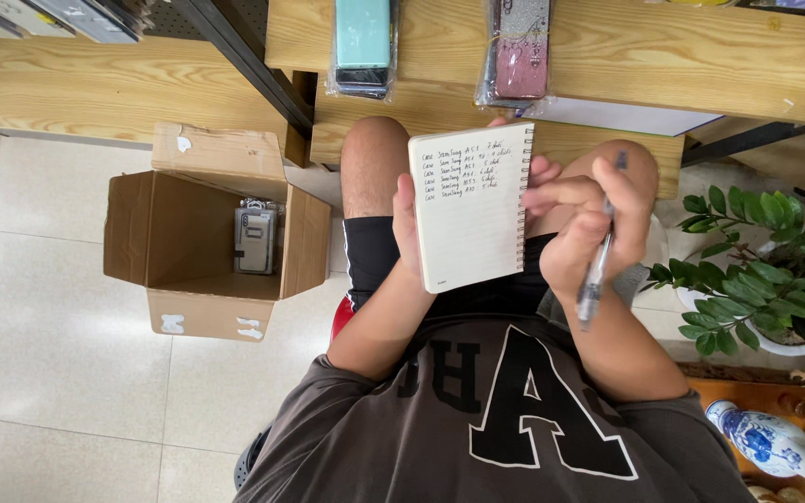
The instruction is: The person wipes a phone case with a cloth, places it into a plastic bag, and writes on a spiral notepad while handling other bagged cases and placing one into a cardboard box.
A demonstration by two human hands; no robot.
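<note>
While the left hand [409, 219] grips a spiral notebook [470, 207] with several lines written and most blank, the right hand [578, 233] clasps a pen [598, 256].

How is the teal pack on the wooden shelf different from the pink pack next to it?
The teal pack is plain and smooth; the pink pack is glittery, with small decorations. The teal pack lies left, above the person's knee; the pink pack lies right, above the notebook. Both are wrapped in clear plastic and lie on the wooden shelf.

The notebook [470, 210] is smooth matt paper. The box [211, 233] is rough brown cardboard. The floor [48, 354] is shiny tile.
</note>
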